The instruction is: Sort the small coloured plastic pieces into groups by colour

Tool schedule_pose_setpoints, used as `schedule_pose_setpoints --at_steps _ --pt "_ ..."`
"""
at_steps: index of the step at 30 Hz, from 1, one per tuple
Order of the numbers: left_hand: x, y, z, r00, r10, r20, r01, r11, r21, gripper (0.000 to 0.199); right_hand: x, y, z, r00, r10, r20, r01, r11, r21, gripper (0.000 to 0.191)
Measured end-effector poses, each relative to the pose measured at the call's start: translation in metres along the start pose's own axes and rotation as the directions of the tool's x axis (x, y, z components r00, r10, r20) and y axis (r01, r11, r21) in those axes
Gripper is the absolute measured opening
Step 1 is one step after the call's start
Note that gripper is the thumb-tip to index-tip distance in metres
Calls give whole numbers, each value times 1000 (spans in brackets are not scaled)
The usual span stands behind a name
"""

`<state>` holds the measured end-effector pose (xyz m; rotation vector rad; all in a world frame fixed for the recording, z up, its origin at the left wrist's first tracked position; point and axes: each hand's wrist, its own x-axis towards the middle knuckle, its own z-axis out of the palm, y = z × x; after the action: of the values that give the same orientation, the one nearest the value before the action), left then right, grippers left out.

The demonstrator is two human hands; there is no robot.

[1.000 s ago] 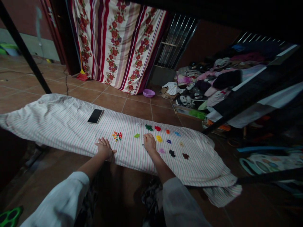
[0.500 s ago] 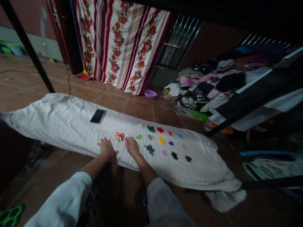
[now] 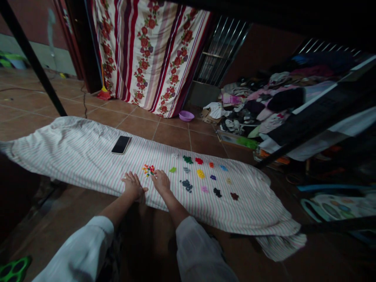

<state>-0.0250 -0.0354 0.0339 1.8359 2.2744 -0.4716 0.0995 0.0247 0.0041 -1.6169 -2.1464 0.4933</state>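
My left hand lies on the striped cloth with its fingers spread, holding nothing. Just beyond it is a mixed heap of small red, orange, yellow and green pieces. At the heap's right edge is my right hand, fingers bent and drawn together; whatever is between the fingertips is too small to make out. Sorted by colour to the right are small piles: light green, dark green, red, yellow, dark grey, black, brown and several others.
A phone lies on the striped cloth, left of the heap. Beyond the low covered surface, a purple basin stands on the tiled floor before a floral curtain. Clothes are piled at the right. Dark poles slant along both sides.
My right hand has shifted slightly left, bringing its fingertips to the edge of the mixed heap. My left hand has stayed in place.
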Motion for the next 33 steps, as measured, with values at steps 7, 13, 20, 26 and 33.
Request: schedule_pose_setpoints --at_steps 7,13,20,26,33 --pt "3 0 4 1000 -9 -14 10 1000 5 86 -6 3 4 996 -28 -83 28 1000 -1 13" --pt "4 -1 6 1000 -6 -16 6 1000 6 87 -11 6 2 995 -55 -85 55 998 -3 16" --pt "3 1 1 1000 -22 20 21 1000 21 86 -6 24 -6 998 10 -54 1 980 200 15" --pt "3 1 4 1000 -5 -7 5 999 50 85 16 67 -31 976 125 -179 -60 941 332 16" --pt "5 1 8 1000 -10 -27 12 998 63 86 53 142 -70 880 336 -335 -191 897 398 20"
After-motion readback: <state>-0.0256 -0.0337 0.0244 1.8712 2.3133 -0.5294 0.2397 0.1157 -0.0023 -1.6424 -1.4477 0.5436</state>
